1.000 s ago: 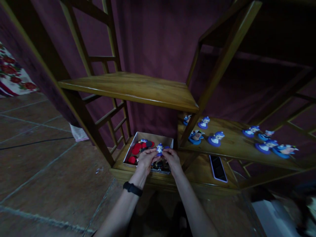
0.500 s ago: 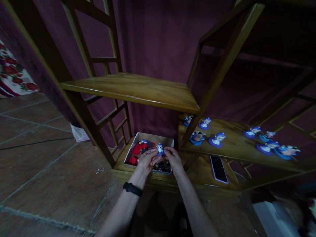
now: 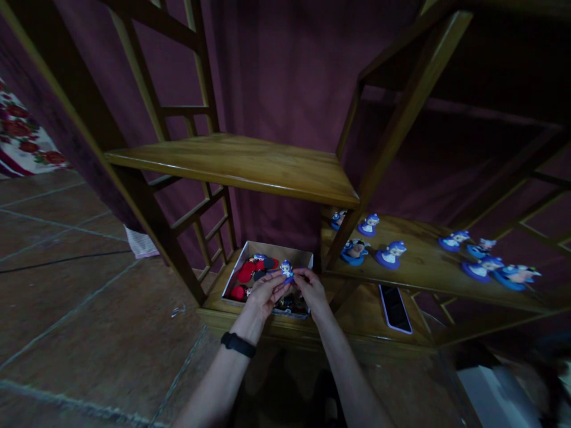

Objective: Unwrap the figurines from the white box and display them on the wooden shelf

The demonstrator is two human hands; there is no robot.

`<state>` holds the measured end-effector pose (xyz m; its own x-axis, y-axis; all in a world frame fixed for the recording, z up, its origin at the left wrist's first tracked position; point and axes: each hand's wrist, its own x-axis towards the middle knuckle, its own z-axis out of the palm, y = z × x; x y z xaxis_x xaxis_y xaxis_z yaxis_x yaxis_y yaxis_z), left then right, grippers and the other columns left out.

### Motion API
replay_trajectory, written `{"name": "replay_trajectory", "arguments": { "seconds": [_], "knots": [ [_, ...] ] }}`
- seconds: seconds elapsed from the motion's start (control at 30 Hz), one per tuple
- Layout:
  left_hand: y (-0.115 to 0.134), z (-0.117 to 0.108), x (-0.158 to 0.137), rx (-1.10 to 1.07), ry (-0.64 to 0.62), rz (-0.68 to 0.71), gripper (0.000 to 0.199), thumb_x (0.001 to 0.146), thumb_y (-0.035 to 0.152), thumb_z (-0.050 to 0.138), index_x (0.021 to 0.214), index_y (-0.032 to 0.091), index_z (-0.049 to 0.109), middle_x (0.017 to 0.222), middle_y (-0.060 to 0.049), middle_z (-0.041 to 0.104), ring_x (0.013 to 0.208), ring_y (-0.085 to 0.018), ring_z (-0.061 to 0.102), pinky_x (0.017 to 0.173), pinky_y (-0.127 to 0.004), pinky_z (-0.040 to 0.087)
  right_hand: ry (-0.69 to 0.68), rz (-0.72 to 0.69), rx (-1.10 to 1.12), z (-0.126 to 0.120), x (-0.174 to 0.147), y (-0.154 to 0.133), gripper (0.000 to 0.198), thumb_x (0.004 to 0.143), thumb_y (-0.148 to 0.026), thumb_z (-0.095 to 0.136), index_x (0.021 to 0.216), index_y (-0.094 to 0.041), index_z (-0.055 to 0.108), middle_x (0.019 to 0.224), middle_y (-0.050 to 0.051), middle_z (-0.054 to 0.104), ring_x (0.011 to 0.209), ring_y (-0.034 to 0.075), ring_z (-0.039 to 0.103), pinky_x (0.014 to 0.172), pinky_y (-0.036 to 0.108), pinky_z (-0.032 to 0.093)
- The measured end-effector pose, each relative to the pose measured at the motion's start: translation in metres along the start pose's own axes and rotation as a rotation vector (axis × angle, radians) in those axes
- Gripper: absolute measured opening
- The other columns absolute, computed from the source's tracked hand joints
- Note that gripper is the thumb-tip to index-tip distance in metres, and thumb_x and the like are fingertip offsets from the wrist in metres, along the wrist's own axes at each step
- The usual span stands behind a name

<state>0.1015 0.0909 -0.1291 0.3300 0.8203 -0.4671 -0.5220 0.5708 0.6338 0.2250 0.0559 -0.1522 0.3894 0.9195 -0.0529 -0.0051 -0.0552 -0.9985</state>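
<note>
Between my two hands is a small figurine [image 3: 286,270] with blue-purple hair and a round blue base, held above an open cardboard box [image 3: 285,248]. My left hand [image 3: 266,292] grips it from the left, fingers under and around its base. From the right, my right hand [image 3: 311,289] pinches the base's edge with thumb and fingertips. In the box lie red-and-black figurines [image 3: 247,271] and some dark pieces [image 3: 289,301], partly hidden by my hands.
Several blue-based figurines [image 3: 391,254] stand on the raised shelf [image 3: 423,264] at the right. Below it lies a phone [image 3: 395,308]. A wooden shelf board [image 3: 236,160] juts out above the box, and a slanting post [image 3: 147,232] stands to its left.
The figurine has tilted and turned slightly in my fingers. Both hands stay over the box, and the view has shifted a little.
</note>
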Motion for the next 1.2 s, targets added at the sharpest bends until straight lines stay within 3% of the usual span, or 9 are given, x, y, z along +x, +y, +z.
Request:
{"name": "replay_trajectory", "arguments": {
  "seconds": [0.23,0.53,0.67,0.93,1.2],
  "knots": [
    [-0.001,0.001,-0.001,0.031,0.024,0.011,0.015,0.067,-0.001,0.065,0.079,0.008,0.065,0.067,-0.008,0.069,0.054,-0.013,0.066,0.057,-0.02,0.056,0.029,-0.04,-0.064,0.001,0.0,0.0,0.023,0.07,-0.037,0.055,0.083,-0.021,0.066,0.076,0.0,0.064,0.07,0.016,0.059,0.061,0.025,0.046],
    [-0.006,-0.001,0.002,0.054,0.036,0.036,0.019,0.064,-0.001,0.068,0.08,0.008,0.065,0.071,-0.01,0.07,0.058,-0.015,0.067,0.06,-0.023,0.056,0.105,-0.016,-0.094,0.001,-0.002,0.005,0.022,0.07,-0.035,0.053,0.081,-0.022,0.067,0.076,0.0,0.065,0.07,0.017,0.059,0.06,0.026,0.046],
    [-0.006,-0.001,0.004,0.079,0.02,0.045,0.019,0.064,0.0,0.068,0.08,0.01,0.065,0.073,-0.01,0.07,0.062,-0.015,0.067,0.062,-0.024,0.056,0.071,-0.023,-0.099,-0.001,-0.002,-0.003,0.02,0.07,-0.034,0.054,0.081,-0.024,0.066,0.079,-0.001,0.065,0.076,0.017,0.059,0.067,0.027,0.047],
    [-0.013,0.009,-0.003,0.221,0.011,0.239,0.018,0.061,0.005,0.071,0.078,0.01,0.066,0.069,-0.006,0.068,0.058,-0.013,0.063,0.059,-0.024,0.054,-0.061,-0.159,-0.009,-0.002,0.003,-0.013,0.03,0.068,-0.029,0.059,0.097,-0.022,0.06,0.09,0.001,0.066,0.085,0.017,0.06,0.08,0.03,0.046],
    [-0.012,0.013,-0.008,0.187,0.049,0.243,0.027,0.063,0.007,0.07,0.089,0.01,0.063,0.073,-0.009,0.068,0.062,-0.017,0.065,0.061,-0.031,0.055,-0.068,-0.156,-0.088,-0.007,0.006,-0.007,0.031,0.068,-0.027,0.058,0.099,-0.022,0.059,0.086,0.0,0.066,0.078,0.016,0.06,0.075,0.029,0.048]
  ]
}}
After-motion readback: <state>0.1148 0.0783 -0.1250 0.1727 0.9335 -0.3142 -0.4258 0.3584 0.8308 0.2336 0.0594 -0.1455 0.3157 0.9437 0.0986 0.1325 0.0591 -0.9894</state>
